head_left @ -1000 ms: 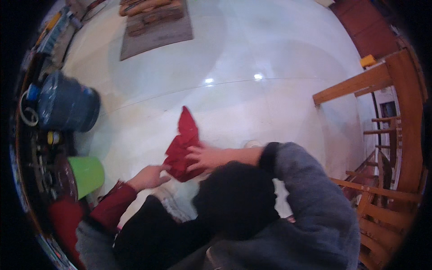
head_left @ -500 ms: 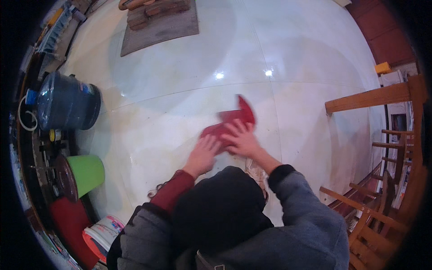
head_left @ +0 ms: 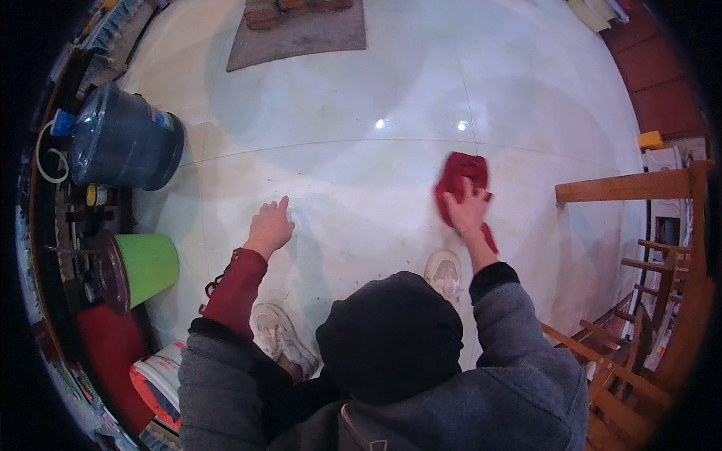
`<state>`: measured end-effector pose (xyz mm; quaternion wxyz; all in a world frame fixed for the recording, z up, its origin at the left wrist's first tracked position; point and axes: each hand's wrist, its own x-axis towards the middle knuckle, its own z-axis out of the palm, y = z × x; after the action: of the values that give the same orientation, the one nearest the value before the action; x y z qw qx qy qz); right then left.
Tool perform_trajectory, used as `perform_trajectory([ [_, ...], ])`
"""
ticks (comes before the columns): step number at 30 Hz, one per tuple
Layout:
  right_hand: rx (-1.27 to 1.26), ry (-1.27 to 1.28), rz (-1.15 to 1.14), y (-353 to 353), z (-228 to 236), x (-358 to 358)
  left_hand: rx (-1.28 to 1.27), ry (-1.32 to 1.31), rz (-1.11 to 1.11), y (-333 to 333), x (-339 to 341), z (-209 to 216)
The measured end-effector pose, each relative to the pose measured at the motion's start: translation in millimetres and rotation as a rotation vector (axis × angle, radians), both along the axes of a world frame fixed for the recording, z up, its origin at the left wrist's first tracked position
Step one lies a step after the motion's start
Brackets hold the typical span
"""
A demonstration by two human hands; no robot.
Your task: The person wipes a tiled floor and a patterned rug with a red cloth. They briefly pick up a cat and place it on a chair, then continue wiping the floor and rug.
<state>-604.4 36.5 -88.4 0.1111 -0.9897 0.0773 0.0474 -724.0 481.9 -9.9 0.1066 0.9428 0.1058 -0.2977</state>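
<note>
The right hand (head_left: 468, 209), fingers spread, rests on a crumpled red cloth (head_left: 459, 167) on the pale floor (head_left: 338, 169), at two o'clock from the view's centre. The left hand (head_left: 271, 227), at nine o'clock, is loosely curled and empty. Farther out are a blue water jug (head_left: 128, 139) towards ten and a green bucket (head_left: 150, 267) past eight.

Grey thick-fabric jacket (head_left: 526, 383), long-sleeved, with black fabric cuffs (head_left: 492, 278). Dark red fabric under-sleeve (head_left: 235, 297), extending past the left cuff. Plain black cloth (head_left: 391, 338), rounded, at centre. Pale low-cut shoes (head_left: 444, 275), one pair.
</note>
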Motion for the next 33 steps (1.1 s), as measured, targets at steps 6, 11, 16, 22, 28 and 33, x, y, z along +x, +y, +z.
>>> perform_trajectory([
  [6,0.226,0.108,0.761,127.1,23.1,-70.7,-0.159,-0.185,-0.202,-45.8,-10.1,-4.6],
  [11,0.177,0.253,1.326,147.6,29.1,-115.0,-0.278,0.03,-0.314,-95.6,-52.4,-1.9],
  [16,0.072,0.019,1.075,97.9,19.8,-82.4,-0.23,-0.018,-0.427,-87.7,-66.9,8.1],
  [22,0.021,0.047,0.238,-41.6,18.0,-73.9,-0.098,-0.04,-0.347,-68.3,-82.6,37.9],
  [28,-0.023,0.092,-0.086,-188.6,-0.6,-251.1,-0.139,-0.068,-0.623,-74.9,-98.0,81.8],
  [33,-0.046,0.334,-0.108,-147.3,8.4,-461.7,-0.109,-0.101,-0.803,-92.4,-81.9,132.9],
])
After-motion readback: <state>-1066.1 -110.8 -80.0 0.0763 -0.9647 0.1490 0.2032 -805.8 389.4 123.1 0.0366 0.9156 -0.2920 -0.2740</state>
